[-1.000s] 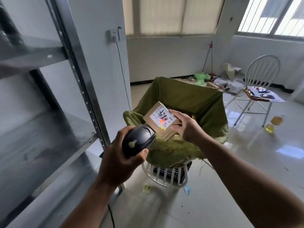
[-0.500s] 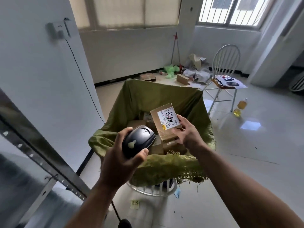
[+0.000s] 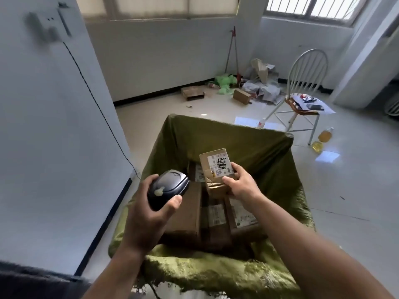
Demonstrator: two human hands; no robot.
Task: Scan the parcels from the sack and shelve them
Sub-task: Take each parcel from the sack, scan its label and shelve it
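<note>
Glossy pale floor (image 3: 356,190) and white walls bound the work area.

Item under inspection: a small cardboard parcel (image 3: 208,164). You hold it above the open mouth of the green sack (image 3: 237,141). It stands nearly upright, with its white printed label (image 3: 219,167) facing you.

Your right hand (image 3: 241,187) grips the parcel at its lower right corner. The thumb is curled over the front and the fingers are wrapped round the right edge.

Your left hand (image 3: 146,214) is closed firmly round a dark handheld scanner (image 3: 167,190) over the sack's left side. The thumb presses along its near flank and the fingers curl round the far one. The scanner's rounded head is turned toward the parcel, and the two are near each other but not touching.

Inside the sack, below the held parcel, several brown parcels (image 3: 185,212) lie flat and packed close together. At least two show white labels.

Beyond the sack's far rim, two loose cardboard boxes (image 3: 192,92) sit on the floor. Past them, green plastic bags (image 3: 224,82) and a heap of paper litter (image 3: 261,87) lie against the far wall.

Beyond the sack's right corner stands a white metal chair (image 3: 306,74) with papers on its seat. A bottle of yellow liquid (image 3: 323,135) rests on the floor by the chair's leg.

Left of the sack, a black cable (image 3: 95,100) runs down the white wall from a socket (image 3: 49,24).

You cannot tell what the blurred dark mass at the sack's near left is.
</note>
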